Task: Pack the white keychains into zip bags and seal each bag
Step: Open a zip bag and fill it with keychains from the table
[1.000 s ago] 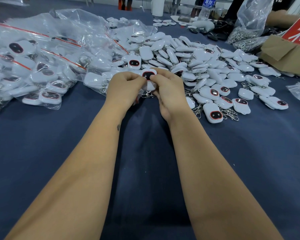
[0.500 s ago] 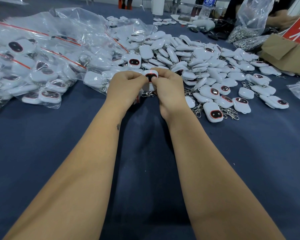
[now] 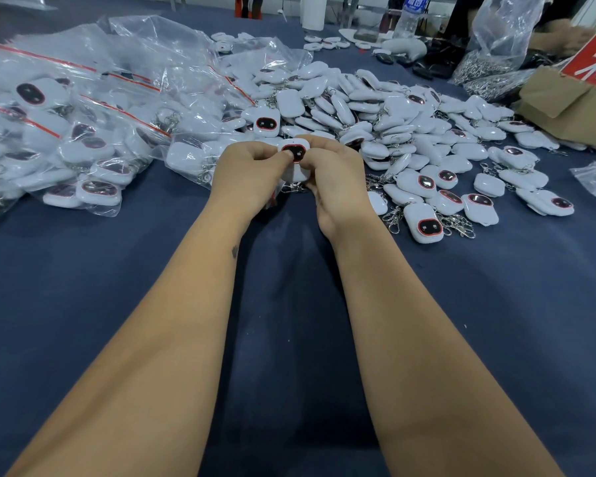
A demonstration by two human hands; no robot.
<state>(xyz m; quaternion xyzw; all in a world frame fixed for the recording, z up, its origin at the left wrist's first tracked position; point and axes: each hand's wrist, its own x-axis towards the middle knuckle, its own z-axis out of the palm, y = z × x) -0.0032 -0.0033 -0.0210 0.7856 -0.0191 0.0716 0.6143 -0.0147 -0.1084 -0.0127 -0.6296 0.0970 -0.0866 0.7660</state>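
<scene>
Both hands meet at the middle of the blue tabletop [image 3: 83, 304]. The left hand [image 3: 245, 177] and right hand [image 3: 334, 177] pinch one white keychain [image 3: 295, 156] between curled fingertips, its dark red-rimmed face turned up, its metal clip dangling below, just above the cloth. Whether a zip bag wraps it, I cannot tell. Just beyond and to the right sprawls the loose pile of keychains [image 3: 410, 132]. To the left lie filled zip bags [image 3: 83, 132] with red seal strips, touching one another.
</scene>
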